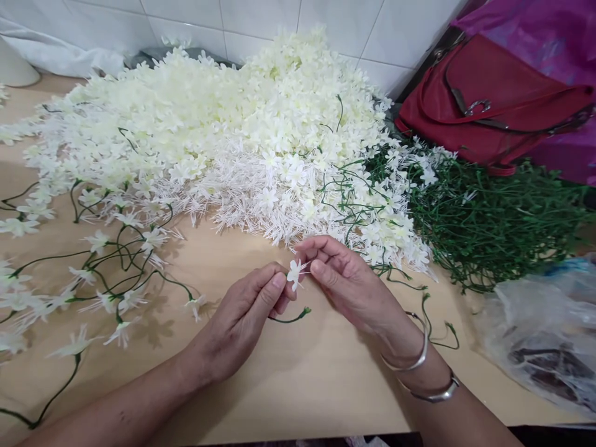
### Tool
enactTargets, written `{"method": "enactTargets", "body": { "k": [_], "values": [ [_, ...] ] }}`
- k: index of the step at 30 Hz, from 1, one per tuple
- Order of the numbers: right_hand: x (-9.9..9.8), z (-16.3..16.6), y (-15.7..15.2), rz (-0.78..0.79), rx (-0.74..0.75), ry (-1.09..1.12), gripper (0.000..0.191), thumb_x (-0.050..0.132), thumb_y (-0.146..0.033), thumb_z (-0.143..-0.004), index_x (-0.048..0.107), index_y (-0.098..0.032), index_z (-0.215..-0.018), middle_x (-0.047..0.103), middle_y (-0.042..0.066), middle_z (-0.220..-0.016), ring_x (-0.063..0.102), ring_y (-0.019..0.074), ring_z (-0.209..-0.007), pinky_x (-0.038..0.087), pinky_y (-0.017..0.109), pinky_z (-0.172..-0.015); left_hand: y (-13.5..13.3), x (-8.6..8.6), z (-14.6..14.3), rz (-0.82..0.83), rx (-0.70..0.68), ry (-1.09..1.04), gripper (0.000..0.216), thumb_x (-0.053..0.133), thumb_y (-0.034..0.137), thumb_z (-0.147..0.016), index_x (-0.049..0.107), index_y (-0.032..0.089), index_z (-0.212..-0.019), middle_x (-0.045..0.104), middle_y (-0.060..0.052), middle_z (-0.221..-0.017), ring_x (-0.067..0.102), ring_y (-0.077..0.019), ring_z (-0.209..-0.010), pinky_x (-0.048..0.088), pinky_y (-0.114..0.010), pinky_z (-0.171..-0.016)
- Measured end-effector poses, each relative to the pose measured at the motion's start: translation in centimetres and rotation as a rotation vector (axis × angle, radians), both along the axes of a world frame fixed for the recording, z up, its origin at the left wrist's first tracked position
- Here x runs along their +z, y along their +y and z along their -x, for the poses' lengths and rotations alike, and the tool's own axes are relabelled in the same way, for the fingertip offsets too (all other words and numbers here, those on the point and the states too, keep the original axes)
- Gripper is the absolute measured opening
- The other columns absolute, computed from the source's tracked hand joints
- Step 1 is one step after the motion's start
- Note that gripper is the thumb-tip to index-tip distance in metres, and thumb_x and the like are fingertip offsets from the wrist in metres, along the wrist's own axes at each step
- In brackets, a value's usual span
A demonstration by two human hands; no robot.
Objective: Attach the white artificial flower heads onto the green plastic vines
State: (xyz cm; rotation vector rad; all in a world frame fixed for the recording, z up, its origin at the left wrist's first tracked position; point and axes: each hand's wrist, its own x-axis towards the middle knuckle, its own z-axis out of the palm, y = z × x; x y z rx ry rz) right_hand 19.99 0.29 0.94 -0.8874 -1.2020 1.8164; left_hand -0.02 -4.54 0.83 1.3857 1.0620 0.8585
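Between my two hands is a small white artificial flower (pixel 295 274) with thin white stamens. My left hand (pixel 251 307) is closed, pinching a green plastic stem (pixel 291 320) whose curved end shows below the fingers, with the flower at the thumb tip. My right hand (pixel 342 279) has its fingers curled, the thumb and fingers at the flower's stamens; the exact contact is partly hidden. Beyond my hands lies a big heap of loose white and pale yellow flowers (pixel 209 118), with bundles of white stamens (pixel 242 186) along its front.
At left lie several flowers on green stems (pixel 121 273). A pile of green stems (pixel 498 217) lies at right, below a red bag (pixel 493 105) and purple plastic (pixel 554 37). A clear plastic bag (pixel 535 329) is at the table's right edge. A tiled wall (pixel 261 18) stands behind.
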Motion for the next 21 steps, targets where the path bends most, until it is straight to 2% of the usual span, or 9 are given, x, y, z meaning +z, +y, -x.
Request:
{"method": "enactTargets", "body": {
  "k": [3, 5, 8, 12, 21],
  "values": [
    [0.25, -0.38, -0.13, -0.046, -0.043, -0.008, 0.029, 0.079, -0.044, -0.092, 0.073, -0.025, -0.113, 0.072, 0.004, -0.107, 0.068, 0.0153, -0.100, 0.054, 0.029, -0.098, -0.05, -0.03, -0.04, 0.013, 0.026, -0.004, 0.036, 0.039, 0.039, -0.112, 0.058, 0.021, -0.087, 0.050, 0.002, -0.075, 0.050, -0.0139, -0.071, 0.041, -0.026, -0.069],
    [0.47, -0.42, -0.33, -0.040, -0.022, -0.044, 0.029, 0.080, -0.042, -0.092, 0.074, -0.025, -0.114, 0.073, 0.004, -0.109, 0.068, 0.0156, -0.101, 0.053, 0.029, -0.098, -0.02, -0.02, -0.03, 0.000, 0.024, 0.022, 0.037, 0.038, 0.039, -0.112, 0.057, 0.021, -0.086, 0.050, 0.002, -0.076, 0.050, -0.0136, -0.071, 0.040, -0.026, -0.070],
    [0.64, -0.19, -0.55, -0.005, 0.036, -0.070, 0.024, 0.080, -0.037, -0.092, 0.074, -0.024, -0.111, 0.074, 0.002, -0.098, 0.069, 0.0141, -0.090, 0.056, 0.030, -0.091, 0.04, 0.02, 0.01, -0.038, -0.009, 0.087, 0.038, 0.037, 0.037, -0.113, 0.057, 0.021, -0.085, 0.052, 0.003, -0.077, 0.052, -0.0137, -0.074, 0.040, -0.026, -0.071],
    [0.45, 0.07, -0.51, -0.007, 0.082, -0.046, 0.017, 0.080, -0.037, -0.091, 0.073, -0.023, -0.096, 0.071, 0.000, -0.081, 0.069, 0.0154, -0.079, 0.057, 0.031, -0.080, 0.00, -0.06, 0.04, -0.119, -0.036, 0.189, 0.033, 0.040, 0.033, -0.111, 0.060, 0.023, -0.087, 0.056, 0.003, -0.078, 0.054, -0.0147, -0.077, 0.040, -0.026, -0.074],
    [-0.18, -0.26, 0.06, -0.084, 0.077, -0.051, 0.016, 0.086, -0.032, -0.085, 0.074, -0.022, -0.081, 0.069, 0.000, -0.084, 0.067, 0.0120, -0.077, 0.057, 0.027, -0.074, 0.21, 0.03, -0.34, -0.290, -0.048, 0.233, 0.031, 0.044, 0.021, -0.108, 0.052, 0.022, -0.078, 0.058, 0.005, -0.073, 0.057, -0.0129, -0.073, 0.042, -0.025, -0.077]
  ]
}}
